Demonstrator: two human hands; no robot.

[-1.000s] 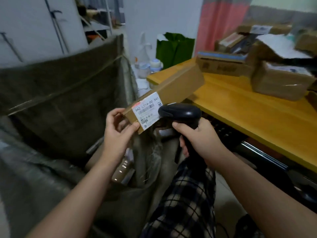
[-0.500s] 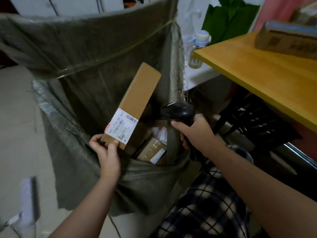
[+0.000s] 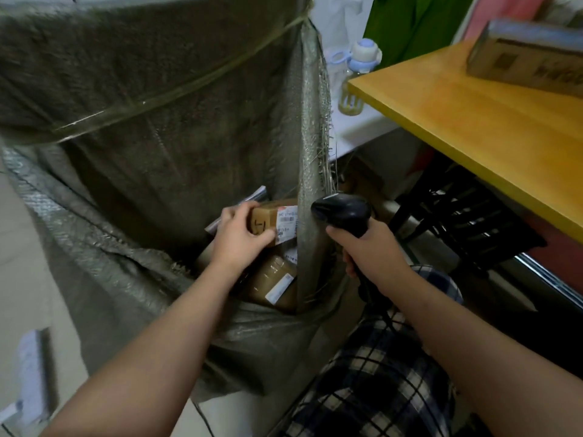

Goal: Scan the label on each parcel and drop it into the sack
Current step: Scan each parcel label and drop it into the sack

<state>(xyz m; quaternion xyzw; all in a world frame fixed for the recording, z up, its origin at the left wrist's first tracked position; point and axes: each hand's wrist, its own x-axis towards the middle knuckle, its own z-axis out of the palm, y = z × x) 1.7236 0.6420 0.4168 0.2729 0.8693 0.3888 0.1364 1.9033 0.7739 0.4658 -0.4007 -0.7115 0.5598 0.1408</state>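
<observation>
A large grey-green woven sack (image 3: 151, 159) stands open in front of me. Deep inside it my left hand (image 3: 239, 234) grips the end of a long brown cardboard parcel (image 3: 268, 219) whose white label faces right. The parcel lies on other brown parcels (image 3: 274, 282) at the sack's bottom. Just outside the sack's right edge, my right hand (image 3: 369, 250) holds a black handheld barcode scanner (image 3: 344, 209), its head pointing left towards the sack.
A yellow wooden table (image 3: 473, 121) runs along the right, with a cardboard box (image 3: 530, 61) on it. Behind the sack stand a baby bottle (image 3: 356, 77) and a green bag (image 3: 413, 23). A black crate (image 3: 467, 222) sits under the table. My plaid-clad leg (image 3: 372, 386) is below.
My left hand has carried the long parcel from beside the scanner down into the sack and laid it on the parcels there. The view has swung left and down. The scanner hand barely moved.
</observation>
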